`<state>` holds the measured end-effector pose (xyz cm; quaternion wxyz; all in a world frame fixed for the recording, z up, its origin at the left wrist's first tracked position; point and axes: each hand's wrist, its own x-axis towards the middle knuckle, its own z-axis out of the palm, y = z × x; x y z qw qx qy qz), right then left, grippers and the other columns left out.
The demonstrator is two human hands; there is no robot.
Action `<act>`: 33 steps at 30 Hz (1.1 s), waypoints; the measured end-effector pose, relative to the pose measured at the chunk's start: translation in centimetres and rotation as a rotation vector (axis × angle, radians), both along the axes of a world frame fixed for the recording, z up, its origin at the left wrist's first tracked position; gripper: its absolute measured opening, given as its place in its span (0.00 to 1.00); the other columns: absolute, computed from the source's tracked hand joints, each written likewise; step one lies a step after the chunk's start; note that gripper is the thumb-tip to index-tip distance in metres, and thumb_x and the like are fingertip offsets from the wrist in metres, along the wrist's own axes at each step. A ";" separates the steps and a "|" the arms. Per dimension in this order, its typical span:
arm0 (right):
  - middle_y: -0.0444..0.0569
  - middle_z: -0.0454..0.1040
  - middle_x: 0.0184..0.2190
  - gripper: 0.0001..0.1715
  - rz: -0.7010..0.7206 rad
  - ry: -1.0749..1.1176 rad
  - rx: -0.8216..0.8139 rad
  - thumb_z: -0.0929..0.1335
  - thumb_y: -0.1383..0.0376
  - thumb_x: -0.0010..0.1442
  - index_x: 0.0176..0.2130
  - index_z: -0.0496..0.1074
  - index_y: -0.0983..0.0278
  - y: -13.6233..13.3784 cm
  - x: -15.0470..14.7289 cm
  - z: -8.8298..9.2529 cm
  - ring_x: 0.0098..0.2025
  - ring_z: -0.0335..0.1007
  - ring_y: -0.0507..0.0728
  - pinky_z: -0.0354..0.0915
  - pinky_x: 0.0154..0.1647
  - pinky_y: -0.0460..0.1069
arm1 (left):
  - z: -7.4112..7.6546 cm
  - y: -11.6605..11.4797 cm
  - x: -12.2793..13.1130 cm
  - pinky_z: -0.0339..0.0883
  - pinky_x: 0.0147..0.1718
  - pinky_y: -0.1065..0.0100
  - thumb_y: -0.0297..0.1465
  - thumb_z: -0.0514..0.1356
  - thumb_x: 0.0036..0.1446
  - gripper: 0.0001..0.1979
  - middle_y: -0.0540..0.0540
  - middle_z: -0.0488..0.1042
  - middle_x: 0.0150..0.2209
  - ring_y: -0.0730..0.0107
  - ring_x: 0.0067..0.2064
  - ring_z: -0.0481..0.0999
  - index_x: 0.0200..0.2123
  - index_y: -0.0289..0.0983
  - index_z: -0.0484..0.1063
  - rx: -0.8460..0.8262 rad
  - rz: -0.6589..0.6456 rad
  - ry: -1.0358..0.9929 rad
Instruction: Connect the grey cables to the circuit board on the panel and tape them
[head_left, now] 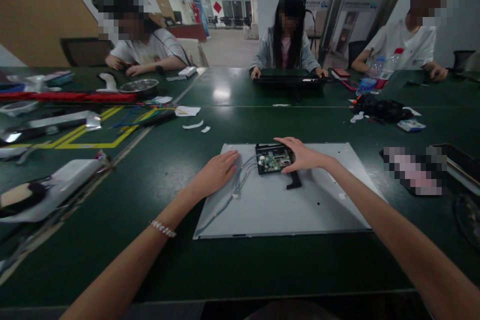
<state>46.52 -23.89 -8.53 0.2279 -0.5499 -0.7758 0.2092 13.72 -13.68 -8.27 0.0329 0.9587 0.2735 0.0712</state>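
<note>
A grey metal panel (300, 205) lies flat on the dark green table (232, 265) in front of me. Near its far edge sits a small black frame holding a green circuit board (273, 159). My right hand (300, 155) curls round the right side of that board frame, fingers closed on it. My left hand (217, 172) rests flat on the panel's left edge, fingers together and stretched out, beside a bundle of grey wires (240, 182) that runs from the board down the panel. A short black strip (295, 181) lies just below my right hand.
Three people sit across the table. A black monitor (288, 80) lies before the middle one. Water bottles (378, 75) and a black bundle (378, 109) stand far right. Metal bowl (139, 86), red bar (67, 96), coloured wires (150, 112) and white casings (56, 185) crowd the left.
</note>
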 end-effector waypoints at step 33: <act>0.54 0.47 0.69 0.57 -0.123 0.084 0.036 0.73 0.49 0.51 0.69 0.45 0.56 -8.6 1.7 -1.6 0.69 0.44 0.68 0.48 0.68 0.65 | 1.7 -0.5 0.4 0.61 0.58 0.59 0.40 0.45 0.66 0.27 0.37 0.68 0.59 0.56 0.57 0.71 0.64 0.33 0.58 -0.091 0.111 0.079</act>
